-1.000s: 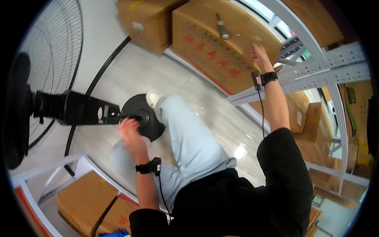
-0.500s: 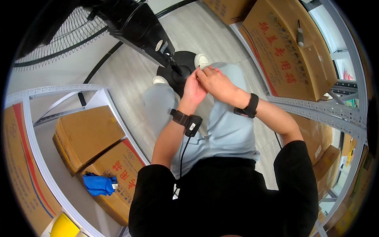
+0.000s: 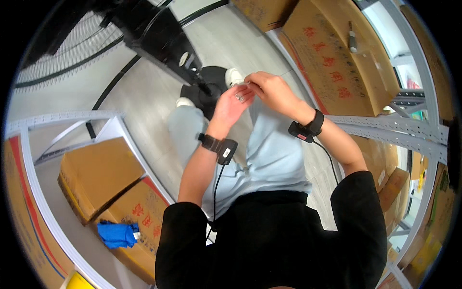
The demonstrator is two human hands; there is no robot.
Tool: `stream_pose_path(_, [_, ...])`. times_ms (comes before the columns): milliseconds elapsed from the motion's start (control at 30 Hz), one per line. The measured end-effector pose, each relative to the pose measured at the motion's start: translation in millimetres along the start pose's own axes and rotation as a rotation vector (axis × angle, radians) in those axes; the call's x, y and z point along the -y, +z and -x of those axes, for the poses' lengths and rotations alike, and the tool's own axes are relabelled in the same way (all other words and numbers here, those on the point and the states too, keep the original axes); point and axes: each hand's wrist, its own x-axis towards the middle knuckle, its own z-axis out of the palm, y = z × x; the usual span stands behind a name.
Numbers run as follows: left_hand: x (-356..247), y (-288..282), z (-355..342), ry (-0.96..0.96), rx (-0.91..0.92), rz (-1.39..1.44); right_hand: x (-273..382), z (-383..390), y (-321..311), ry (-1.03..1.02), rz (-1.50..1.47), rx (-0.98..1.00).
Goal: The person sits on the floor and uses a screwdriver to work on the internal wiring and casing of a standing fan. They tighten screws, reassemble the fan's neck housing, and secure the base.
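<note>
Storeroom aisle, pale floor [image 3: 144, 111], grey slotted shelving [image 3: 385, 127] either side. Near left: blue cloth [image 3: 117, 233] lying on a cardboard carton [image 3: 139, 216]. Both hands meet above the knees. Left hand [image 3: 231, 103] half open, palm up, several small dark bits, probably screws [image 3: 239, 98], resting on it. Right hand [image 3: 269, 86] curled, fingertips pinched at the left palm's edge; whether it grips one I cannot tell. Judgement: keep the palm level and cupped, pick one piece at a time. Beyond: black fan base [image 3: 209, 89], fan motor housing [image 3: 159, 36], wire grille [image 3: 72, 53].
</note>
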Motion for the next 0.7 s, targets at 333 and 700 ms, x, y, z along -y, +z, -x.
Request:
stream_pose_path(333, [-1.5,-33.7,-13.2,0.175,-0.114,-0.416,-214.6,117.8,-211.7,0.565,0.534,-0.833])
stream_pose_path(700, [-18.1,-48.0,-15.2,0.297,-0.122,-0.425,-328.1,224.9,-258.3,0.927,0.726,-0.594])
